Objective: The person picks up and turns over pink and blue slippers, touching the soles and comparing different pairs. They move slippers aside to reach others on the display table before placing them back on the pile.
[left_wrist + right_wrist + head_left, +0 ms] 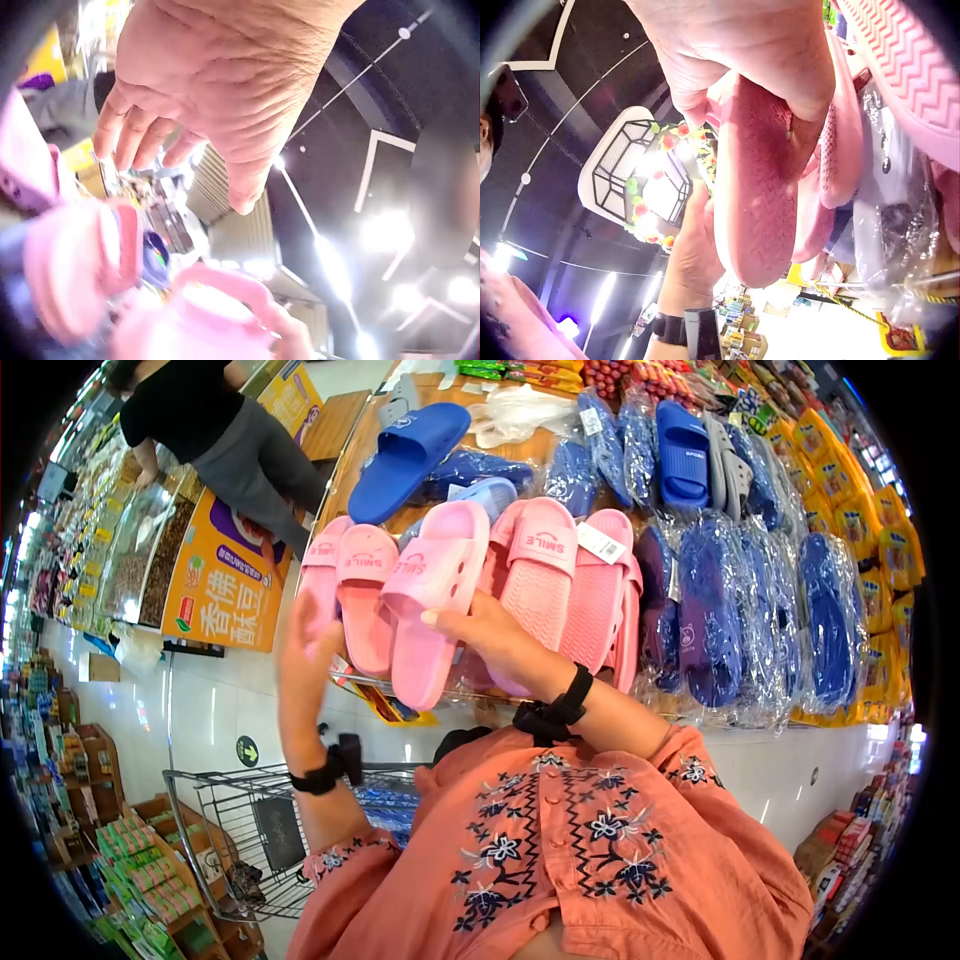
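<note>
My right hand [495, 635] grips a pink slipper [428, 650] by its side, thumb on top. The slipper points toe-up and its strap reads SMILE. From the right wrist view, the hand's fingers and thumb pinch the same slipper, whose patterned footbed [761, 202] shows. At the left, my left hand [305, 650] is blurred beside another pink slipper [365, 600]. The left wrist view shows the palm of that hand with its fingers loosely extended and nothing in them. More pink slippers [540, 600] stand to the right of the held one, a white tag [600, 544] on one.
Blue slippers in clear plastic [710, 610] fill the display's right side. A loose blue slipper [408, 460] lies behind the pink ones. Below left stands a wire shopping cart [225, 800]. A person in a black top [180, 405] is beyond the display at upper left.
</note>
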The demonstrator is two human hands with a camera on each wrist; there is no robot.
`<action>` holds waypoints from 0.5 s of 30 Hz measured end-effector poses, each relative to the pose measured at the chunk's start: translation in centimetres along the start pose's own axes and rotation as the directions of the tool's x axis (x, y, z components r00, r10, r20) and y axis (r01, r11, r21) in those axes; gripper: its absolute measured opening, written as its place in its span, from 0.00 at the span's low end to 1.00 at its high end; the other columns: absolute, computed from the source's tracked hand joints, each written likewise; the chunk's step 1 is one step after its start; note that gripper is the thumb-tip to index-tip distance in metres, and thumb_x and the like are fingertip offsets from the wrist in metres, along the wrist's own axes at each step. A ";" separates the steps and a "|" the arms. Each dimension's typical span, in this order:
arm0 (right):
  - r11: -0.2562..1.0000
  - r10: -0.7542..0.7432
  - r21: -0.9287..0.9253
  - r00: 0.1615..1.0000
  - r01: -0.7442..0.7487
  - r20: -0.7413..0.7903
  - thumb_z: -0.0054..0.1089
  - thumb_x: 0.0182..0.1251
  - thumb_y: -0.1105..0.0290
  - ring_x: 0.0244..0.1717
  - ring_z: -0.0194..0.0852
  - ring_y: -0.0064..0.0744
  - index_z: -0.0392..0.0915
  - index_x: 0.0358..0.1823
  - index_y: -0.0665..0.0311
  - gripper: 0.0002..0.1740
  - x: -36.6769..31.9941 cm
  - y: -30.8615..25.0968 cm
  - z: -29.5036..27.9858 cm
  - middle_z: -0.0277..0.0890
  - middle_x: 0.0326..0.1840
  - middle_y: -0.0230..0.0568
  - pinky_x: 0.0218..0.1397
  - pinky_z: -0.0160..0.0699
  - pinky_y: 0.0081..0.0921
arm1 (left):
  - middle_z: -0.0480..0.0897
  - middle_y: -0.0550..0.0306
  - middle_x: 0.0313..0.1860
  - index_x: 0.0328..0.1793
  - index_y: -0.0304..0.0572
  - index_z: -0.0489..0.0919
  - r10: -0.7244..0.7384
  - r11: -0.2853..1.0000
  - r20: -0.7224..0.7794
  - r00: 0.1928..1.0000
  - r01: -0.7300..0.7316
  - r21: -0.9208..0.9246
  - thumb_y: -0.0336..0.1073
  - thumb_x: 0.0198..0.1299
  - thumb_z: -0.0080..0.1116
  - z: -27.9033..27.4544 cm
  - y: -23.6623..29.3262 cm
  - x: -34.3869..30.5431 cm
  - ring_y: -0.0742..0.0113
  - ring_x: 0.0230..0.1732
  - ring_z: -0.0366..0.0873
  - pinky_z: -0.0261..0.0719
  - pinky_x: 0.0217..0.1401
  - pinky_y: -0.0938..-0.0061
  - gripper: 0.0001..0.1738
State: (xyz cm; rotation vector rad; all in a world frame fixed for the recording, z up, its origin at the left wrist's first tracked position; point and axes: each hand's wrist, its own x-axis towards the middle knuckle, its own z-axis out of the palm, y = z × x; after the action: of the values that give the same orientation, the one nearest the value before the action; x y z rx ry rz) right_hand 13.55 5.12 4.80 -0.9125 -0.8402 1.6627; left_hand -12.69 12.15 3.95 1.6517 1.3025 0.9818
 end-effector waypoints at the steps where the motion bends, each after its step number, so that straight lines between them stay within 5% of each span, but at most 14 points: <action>1: 0.999 0.001 -0.045 1.000 -0.001 0.014 0.64 0.72 0.59 0.51 0.78 0.21 0.73 0.68 0.62 0.27 0.2 0.0 0.0 0.79 0.55 0.31 0.51 0.77 0.23 | 0.71 0.42 0.75 0.82 0.34 0.62 0.029 0.998 0.104 0.994 -0.022 -0.067 0.38 0.61 0.71 1.5 1.7 -1.0 0.52 0.75 0.69 0.70 0.74 0.61 0.46; 4: 0.990 -0.080 -0.114 0.996 0.083 0.030 0.64 0.73 0.59 0.48 0.78 0.21 0.73 0.67 0.64 0.27 0.8 0.5 0.5 0.79 0.53 0.31 0.47 0.79 0.23 | 0.68 0.44 0.78 0.86 0.40 0.52 0.127 0.991 0.298 0.946 -0.132 -0.005 0.31 0.59 0.68 4.8 4.8 -2.7 0.55 0.77 0.67 0.70 0.75 0.60 0.52; 7: 0.980 -0.132 -0.143 0.990 0.138 0.053 0.63 0.74 0.57 0.54 0.78 0.26 0.70 0.69 0.68 0.30 0.2 -0.1 1.0 0.79 0.56 0.37 0.56 0.80 0.27 | 0.64 0.43 0.79 0.87 0.39 0.48 0.098 0.994 0.197 0.976 -0.085 -0.075 0.31 0.54 0.74 7.2 4.7 -2.9 0.52 0.77 0.66 0.70 0.74 0.59 0.59; 9: 0.971 -0.195 -0.133 0.979 0.201 0.059 0.64 0.74 0.56 0.58 0.77 0.29 0.68 0.71 0.69 0.33 0.0 0.0 1.0 0.78 0.60 0.42 0.61 0.78 0.30 | 0.65 0.42 0.79 0.87 0.37 0.48 0.189 0.982 0.120 0.975 -0.185 -0.046 0.32 0.54 0.74 6.6 4.1 -2.5 0.53 0.75 0.68 0.72 0.73 0.60 0.58; 10: 0.965 -0.085 -0.235 0.987 0.117 0.139 0.63 0.75 0.55 0.63 0.75 0.34 0.63 0.75 0.71 0.37 -0.3 -0.8 0.7 0.75 0.65 0.47 0.67 0.75 0.32 | 0.65 0.42 0.78 0.87 0.37 0.48 0.225 0.974 0.080 0.971 -0.224 -0.025 0.32 0.55 0.74 5.8 3.6 -2.1 0.54 0.74 0.69 0.72 0.72 0.60 0.58; 13: 0.931 -0.198 -0.287 0.972 0.227 0.127 0.64 0.74 0.54 0.63 0.75 0.36 0.63 0.76 0.72 0.38 -0.1 1.4 -0.6 0.73 0.64 0.47 0.68 0.73 0.31 | 0.65 0.42 0.78 0.86 0.35 0.49 0.184 0.948 -0.143 0.973 -0.214 -0.236 0.34 0.55 0.75 2.2 1.6 0.5 0.55 0.75 0.68 0.71 0.73 0.62 0.58; 15: 0.964 -0.149 -0.208 0.984 0.167 0.099 0.62 0.76 0.60 0.62 0.75 0.33 0.63 0.75 0.71 0.34 -1.1 0.8 -1.4 0.73 0.62 0.44 0.66 0.74 0.30 | 0.65 0.37 0.77 0.85 0.32 0.51 0.114 0.992 -0.295 0.949 -0.126 -0.021 0.37 0.55 0.75 -0.7 -1.0 2.6 0.47 0.76 0.66 0.68 0.76 0.56 0.57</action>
State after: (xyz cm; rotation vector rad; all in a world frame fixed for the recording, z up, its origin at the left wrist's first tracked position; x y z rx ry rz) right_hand 14.61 3.94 3.64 -0.9035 -1.1380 1.4984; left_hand -13.21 14.96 3.56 1.6134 1.3742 1.3595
